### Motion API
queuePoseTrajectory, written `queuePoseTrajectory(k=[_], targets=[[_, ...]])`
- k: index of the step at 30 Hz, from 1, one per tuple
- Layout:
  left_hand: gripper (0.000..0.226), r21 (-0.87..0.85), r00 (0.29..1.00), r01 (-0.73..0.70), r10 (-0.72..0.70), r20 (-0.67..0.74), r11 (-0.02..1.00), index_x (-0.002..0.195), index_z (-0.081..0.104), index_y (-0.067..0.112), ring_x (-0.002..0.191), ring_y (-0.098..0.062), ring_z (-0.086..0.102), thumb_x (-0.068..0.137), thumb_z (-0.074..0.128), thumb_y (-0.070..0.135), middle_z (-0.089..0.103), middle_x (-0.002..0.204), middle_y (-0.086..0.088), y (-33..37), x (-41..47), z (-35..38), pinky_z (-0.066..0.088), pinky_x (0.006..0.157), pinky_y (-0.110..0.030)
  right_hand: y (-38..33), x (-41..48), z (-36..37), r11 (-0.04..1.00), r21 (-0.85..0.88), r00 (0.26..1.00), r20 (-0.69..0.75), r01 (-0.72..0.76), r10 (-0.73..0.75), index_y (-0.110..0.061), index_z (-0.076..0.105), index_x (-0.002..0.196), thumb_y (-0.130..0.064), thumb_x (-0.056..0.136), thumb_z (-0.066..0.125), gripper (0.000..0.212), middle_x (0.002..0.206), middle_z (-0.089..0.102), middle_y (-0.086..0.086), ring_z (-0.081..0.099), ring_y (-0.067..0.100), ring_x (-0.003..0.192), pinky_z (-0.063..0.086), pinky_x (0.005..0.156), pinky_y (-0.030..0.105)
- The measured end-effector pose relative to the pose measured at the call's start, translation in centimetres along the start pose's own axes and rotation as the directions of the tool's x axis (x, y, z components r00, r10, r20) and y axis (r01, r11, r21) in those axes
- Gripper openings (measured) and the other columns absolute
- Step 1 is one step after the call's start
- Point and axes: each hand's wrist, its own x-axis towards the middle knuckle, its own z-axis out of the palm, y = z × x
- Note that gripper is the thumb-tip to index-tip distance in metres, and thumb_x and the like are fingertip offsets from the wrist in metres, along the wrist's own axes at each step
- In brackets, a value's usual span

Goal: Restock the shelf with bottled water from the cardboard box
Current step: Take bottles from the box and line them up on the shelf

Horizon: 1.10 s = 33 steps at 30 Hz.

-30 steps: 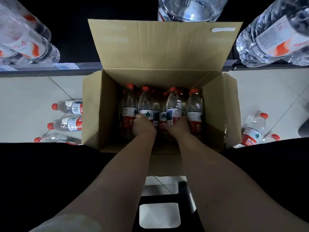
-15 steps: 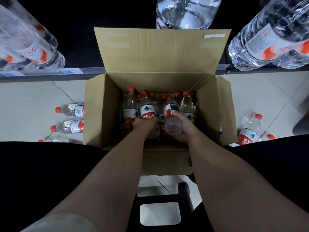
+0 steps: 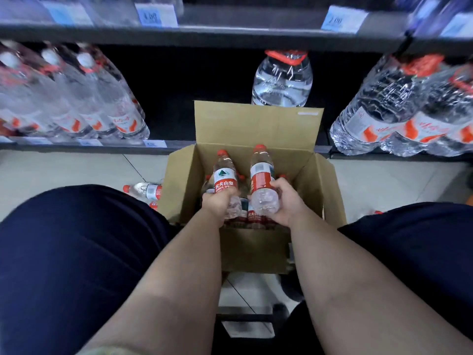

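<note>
An open cardboard box (image 3: 330, 185) sits on the floor between my knees, with several red-capped water bottles inside. My left hand (image 3: 217, 204) grips the base of one bottle (image 3: 225, 178), lifted above the box. My right hand (image 3: 286, 201) grips a second bottle (image 3: 262, 180) beside it, also raised, cap pointing toward the shelf (image 3: 76, 147). The low shelf has a dark gap straight behind the box.
Large wrapped water packs (image 3: 71, 103) stand on the shelf at left, and more of them (image 3: 409, 116) at right. A big jug (image 3: 282, 80) stands behind the box flap. Loose bottles (image 3: 146, 190) lie on the floor left of the box. An upper shelf edge carries price tags (image 3: 156, 15).
Both hands have lifted a bottle each out of the box. My view has tilted up, so the shelf and its upper edge now show.
</note>
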Motion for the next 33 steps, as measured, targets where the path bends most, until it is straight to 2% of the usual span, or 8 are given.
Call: queuePoseTrajectory(k=[5, 10, 13, 15, 17, 21, 25, 33], targets=[[0.070, -0.062, 0.988, -0.146, 0.149, 0.044, 0.987, 0.123, 0.040, 0.013, 0.089, -0.028, 0.066, 0.068, 0.081, 0.027, 0.061, 0.106, -0.011, 1.6, -5.6, -1.0, 0.054, 0.085, -0.046, -0.7, -4.9, 2.3, 0.997, 0.024, 0.988, 0.133, 0.074, -0.077, 0.001, 0.060, 0.119, -0.047, 0.073, 0.072, 0.067, 0.095, 0.067, 0.017, 0.067, 0.026, 0.077, 0.056, 0.070, 0.034], [0.058, -0.078, 0.935, -0.326, 0.333, 0.119, 0.942, 0.114, 0.041, 0.014, 0.083, -0.023, 0.067, 0.070, 0.079, 0.021, 0.064, 0.109, -0.013, 4.8, -10.3, -1.6, 0.058, 0.075, -0.035, -2.9, -9.5, 5.4, 0.969, -0.084, 0.960, 0.183, 0.231, -0.213, -0.006, 0.056, 0.121, -0.033, 0.091, 0.064, 0.041, 0.084, 0.073, 0.015, 0.071, 0.025, 0.075, 0.058, 0.069, 0.038], [0.040, -0.029, 0.876, -0.467, 0.467, 0.120, 0.884, 0.103, 0.042, 0.017, 0.077, -0.018, 0.065, 0.080, 0.074, 0.021, 0.064, 0.101, -0.010, 7.0, -13.1, -2.1, 0.056, 0.061, -0.016, -4.8, -11.9, 5.8, 0.958, 0.005, 0.942, 0.179, 0.286, -0.282, -0.001, 0.047, 0.134, -0.024, 0.076, 0.073, 0.068, 0.089, 0.068, 0.017, 0.070, 0.026, 0.069, 0.058, 0.059, 0.034], [0.040, -0.096, 0.850, -0.504, 0.513, 0.117, 0.858, 0.098, 0.044, 0.020, 0.088, -0.026, 0.068, 0.076, 0.076, 0.020, 0.065, 0.108, -0.015, 8.8, -14.4, -2.2, 0.059, 0.079, -0.035, -6.3, -13.8, 6.2, 0.950, 0.053, 0.922, 0.231, 0.308, -0.312, 0.000, 0.044, 0.136, -0.025, 0.054, 0.084, 0.095, 0.094, 0.063, 0.017, 0.070, 0.026, 0.068, 0.058, 0.059, 0.035], [0.040, -0.119, 0.817, -0.559, 0.570, 0.089, 0.820, 0.097, 0.046, 0.020, 0.086, -0.027, 0.068, 0.073, 0.077, 0.016, 0.065, 0.104, -0.012, 10.6, -16.0, -2.2, 0.058, 0.079, -0.040, -7.9, -15.3, 6.7, 0.931, 0.089, 0.885, 0.292, 0.353, -0.363, 0.000, 0.043, 0.135, -0.026, 0.038, 0.090, 0.111, 0.097, 0.063, 0.018, 0.070, 0.026, 0.068, 0.058, 0.061, 0.036], [0.053, -0.209, 0.773, -0.598, 0.626, 0.104, 0.773, 0.114, 0.043, 0.011, 0.074, -0.025, 0.067, 0.073, 0.077, 0.010, 0.063, 0.101, -0.013, 14.1, -18.5, -1.8, 0.056, 0.057, -0.033, -10.7, -17.9, 8.5, 0.910, 0.078, 0.860, 0.304, 0.407, -0.410, -0.001, 0.052, 0.127, -0.039, 0.069, 0.073, 0.072, 0.088, 0.067, 0.016, 0.069, 0.022, 0.064, 0.057, 0.055, 0.031], [0.050, -0.232, 0.743, -0.625, 0.659, 0.118, 0.745, 0.114, 0.050, 0.006, 0.066, -0.017, 0.065, 0.074, 0.078, 0.009, 0.065, 0.095, -0.011, 17.3, -19.7, -0.9, 0.048, 0.045, -0.023, -13.6, -19.2, 10.9, 0.892, 0.021, 0.840, 0.328, 0.451, -0.432, -0.003, 0.050, 0.133, -0.035, 0.072, 0.073, 0.073, 0.105, 0.069, 0.020, 0.068, 0.029, 0.081, 0.057, 0.075, 0.042], [0.054, -0.290, 0.754, -0.589, 0.642, 0.140, 0.754, 0.123, 0.054, 0.010, 0.087, -0.026, 0.070, 0.075, 0.079, 0.016, 0.069, 0.104, -0.011, 24.4, -18.3, 1.5, 0.058, 0.071, -0.038, -20.7, -17.7, 15.5, 0.906, 0.049, 0.834, 0.372, 0.421, -0.408, -0.003, 0.056, 0.118, -0.032, 0.086, 0.064, 0.044, 0.083, 0.071, 0.018, 0.069, 0.027, 0.070, 0.058, 0.067, 0.037]])
